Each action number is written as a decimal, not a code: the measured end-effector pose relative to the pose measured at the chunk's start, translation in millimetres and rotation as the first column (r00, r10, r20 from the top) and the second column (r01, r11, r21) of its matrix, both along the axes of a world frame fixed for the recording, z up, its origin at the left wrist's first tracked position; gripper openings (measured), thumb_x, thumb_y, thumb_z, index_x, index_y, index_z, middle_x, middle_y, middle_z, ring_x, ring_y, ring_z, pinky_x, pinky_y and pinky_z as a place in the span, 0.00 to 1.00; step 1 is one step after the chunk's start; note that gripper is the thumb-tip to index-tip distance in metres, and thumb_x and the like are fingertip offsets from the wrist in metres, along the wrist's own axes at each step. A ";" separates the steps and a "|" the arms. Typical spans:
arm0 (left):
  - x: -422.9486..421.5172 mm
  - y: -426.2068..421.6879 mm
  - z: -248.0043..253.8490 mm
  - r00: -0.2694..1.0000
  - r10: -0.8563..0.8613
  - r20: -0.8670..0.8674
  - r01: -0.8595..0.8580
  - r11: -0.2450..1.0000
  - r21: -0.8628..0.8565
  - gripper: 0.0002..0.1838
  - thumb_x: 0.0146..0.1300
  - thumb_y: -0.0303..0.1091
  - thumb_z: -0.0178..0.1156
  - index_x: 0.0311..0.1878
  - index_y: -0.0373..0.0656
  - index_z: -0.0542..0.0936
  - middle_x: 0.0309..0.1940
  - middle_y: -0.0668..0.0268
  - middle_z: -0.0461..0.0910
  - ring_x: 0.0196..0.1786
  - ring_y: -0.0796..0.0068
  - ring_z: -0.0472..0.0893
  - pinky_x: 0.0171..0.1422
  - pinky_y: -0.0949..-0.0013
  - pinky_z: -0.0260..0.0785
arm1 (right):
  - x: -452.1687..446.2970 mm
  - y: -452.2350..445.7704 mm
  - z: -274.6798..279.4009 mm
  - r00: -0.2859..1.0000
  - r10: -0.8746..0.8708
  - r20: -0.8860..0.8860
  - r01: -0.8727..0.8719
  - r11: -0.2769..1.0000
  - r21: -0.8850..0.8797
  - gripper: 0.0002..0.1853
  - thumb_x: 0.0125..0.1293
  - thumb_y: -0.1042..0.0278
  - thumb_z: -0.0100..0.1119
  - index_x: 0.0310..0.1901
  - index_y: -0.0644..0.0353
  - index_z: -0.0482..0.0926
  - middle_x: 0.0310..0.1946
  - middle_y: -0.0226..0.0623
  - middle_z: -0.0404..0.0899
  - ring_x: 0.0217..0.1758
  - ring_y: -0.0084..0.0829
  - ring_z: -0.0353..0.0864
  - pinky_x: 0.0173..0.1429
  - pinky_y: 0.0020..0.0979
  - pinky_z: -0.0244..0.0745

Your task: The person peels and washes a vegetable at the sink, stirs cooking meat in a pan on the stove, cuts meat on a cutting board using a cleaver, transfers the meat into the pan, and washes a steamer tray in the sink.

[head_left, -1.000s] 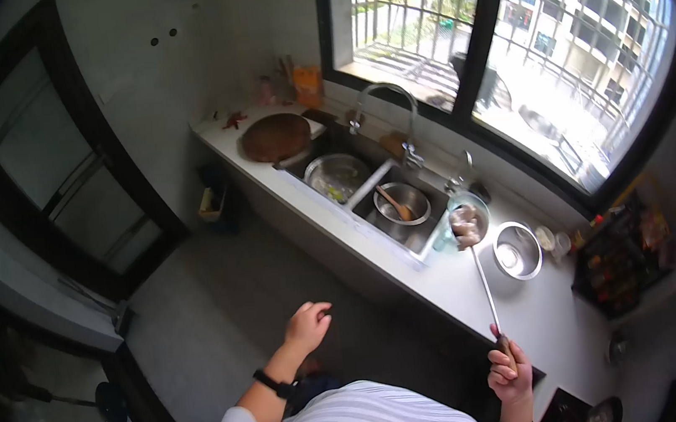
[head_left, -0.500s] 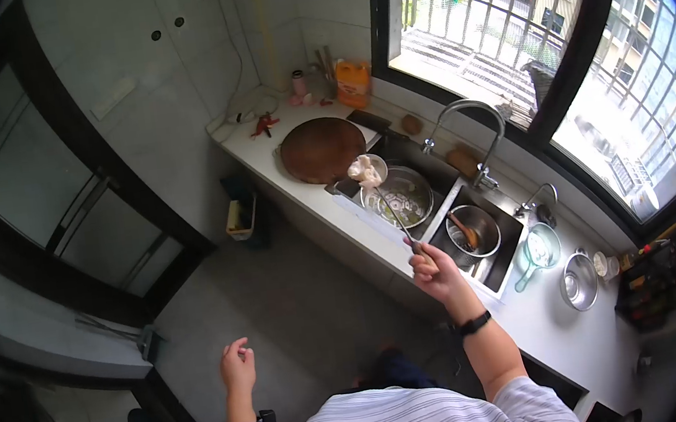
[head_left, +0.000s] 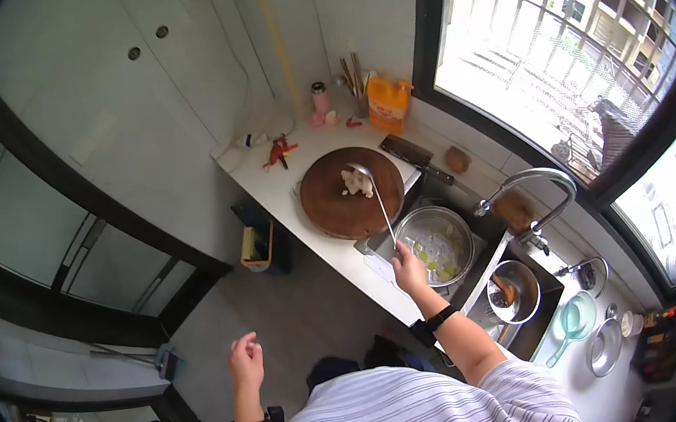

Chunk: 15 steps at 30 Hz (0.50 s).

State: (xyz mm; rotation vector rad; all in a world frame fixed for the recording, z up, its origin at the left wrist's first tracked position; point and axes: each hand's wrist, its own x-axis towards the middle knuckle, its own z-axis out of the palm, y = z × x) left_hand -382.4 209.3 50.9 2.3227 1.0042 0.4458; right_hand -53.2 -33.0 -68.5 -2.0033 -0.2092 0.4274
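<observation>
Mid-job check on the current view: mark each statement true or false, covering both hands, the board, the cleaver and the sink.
1. The left hand holds the ladle. False: the right hand holds the ladle; the left hand is empty.
2. The pale food is over the round board. True.
3. The cleaver lies on the board. False: the cleaver lies beside it, near the orange bottle.
4. Green pieces are in the large basin. True.

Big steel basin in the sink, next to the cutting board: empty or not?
Not empty: green pieces show inside the steel basin. Can't tell how much liquid it holds.
</observation>
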 end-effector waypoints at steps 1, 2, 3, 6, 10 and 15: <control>14.8 5.2 0.7 1.000 0.003 -0.019 -0.004 1.000 -0.020 0.13 0.57 0.25 0.60 0.46 0.44 0.81 0.31 0.63 0.76 0.26 0.69 0.77 0.35 0.67 0.72 | 3.8 -2.9 -3.2 0.911 0.090 0.402 0.019 0.965 -0.260 0.28 0.64 0.70 0.53 0.67 0.52 0.63 0.28 0.48 0.77 0.26 0.50 0.78 0.33 0.48 0.75; 33.0 11.5 2.3 0.999 -0.014 -0.031 0.013 1.000 -0.025 0.13 0.57 0.25 0.60 0.46 0.44 0.81 0.31 0.62 0.76 0.26 0.68 0.77 0.35 0.67 0.72 | 7.8 -6.0 4.8 0.925 0.074 0.374 0.049 0.950 -0.308 0.31 0.62 0.71 0.55 0.68 0.50 0.63 0.34 0.50 0.78 0.37 0.55 0.78 0.44 0.49 0.74; 52.5 19.1 3.9 0.999 -0.036 -0.039 0.035 0.999 -0.026 0.13 0.57 0.25 0.60 0.46 0.44 0.81 0.31 0.62 0.76 0.26 0.68 0.77 0.35 0.67 0.72 | 12.7 -8.7 7.2 0.929 0.076 0.363 0.048 0.946 -0.320 0.31 0.62 0.71 0.55 0.68 0.50 0.63 0.34 0.50 0.78 0.37 0.55 0.78 0.44 0.49 0.74; 111.1 45.9 -2.1 0.990 -0.137 -0.025 0.135 0.987 -0.086 0.12 0.57 0.25 0.60 0.46 0.43 0.81 0.31 0.62 0.76 0.27 0.69 0.77 0.35 0.68 0.72 | 23.9 -20.8 3.9 0.912 -0.048 0.408 0.199 0.921 -0.336 0.32 0.62 0.70 0.56 0.68 0.45 0.62 0.41 0.46 0.77 0.39 0.50 0.79 0.43 0.47 0.74; 205.1 94.7 -7.5 0.937 -0.347 -0.035 0.342 0.935 -0.098 0.11 0.57 0.25 0.60 0.44 0.42 0.81 0.30 0.63 0.75 0.28 0.71 0.77 0.35 0.70 0.72 | 23.8 -25.9 11.3 0.894 -0.114 0.432 0.288 0.887 -0.362 0.32 0.61 0.71 0.57 0.68 0.45 0.63 0.38 0.44 0.77 0.40 0.47 0.79 0.43 0.44 0.75; 334.4 146.7 -42.7 0.810 -0.587 -0.010 0.542 0.753 -0.373 0.09 0.61 0.29 0.59 0.45 0.43 0.81 0.34 0.64 0.81 0.35 0.76 0.80 0.41 0.71 0.74 | 38.5 40.2 43.6 0.938 -0.140 0.317 0.253 0.901 -0.352 0.32 0.58 0.75 0.57 0.67 0.46 0.65 0.39 0.44 0.78 0.41 0.46 0.79 0.44 0.42 0.75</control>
